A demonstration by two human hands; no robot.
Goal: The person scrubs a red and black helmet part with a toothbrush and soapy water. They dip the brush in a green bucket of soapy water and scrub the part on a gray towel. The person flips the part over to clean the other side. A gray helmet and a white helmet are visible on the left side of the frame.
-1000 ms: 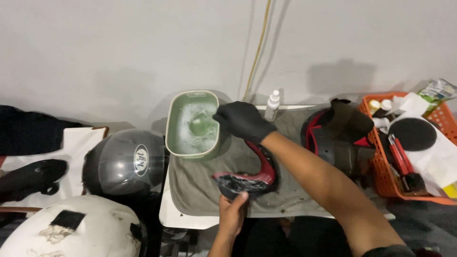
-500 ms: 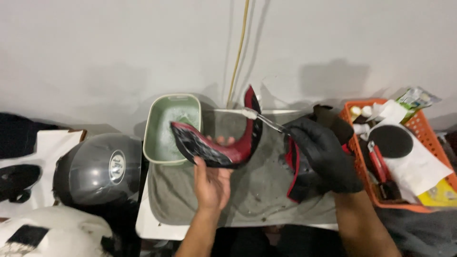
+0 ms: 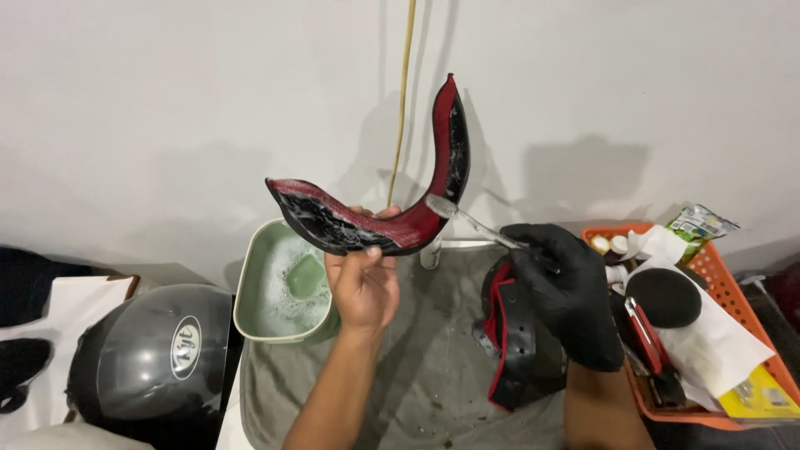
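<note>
My bare left hand (image 3: 362, 283) holds up a curved red and black helmet pad (image 3: 392, 212), foamy with suds, above the table. In a black glove, my right hand (image 3: 571, 287) grips a clear toothbrush (image 3: 471, 221) whose bristles touch the pad near its bend. A pale green basin (image 3: 283, 287) of soapy water with a green sponge in it stands just left of the left hand. Another black and red helmet liner piece (image 3: 512, 333) lies on the grey towel (image 3: 417, 375) under my right hand.
A grey helmet (image 3: 146, 350) sits at the lower left beside white cloth. An orange basket (image 3: 717, 275) at the right holds a black round pad, packets, paper and tools. A yellow cord (image 3: 407, 92) hangs down the white wall behind.
The right hand left the basin and took the toothbrush to the pad. The left hand raised the pad from the towel to high in front of the wall.
</note>
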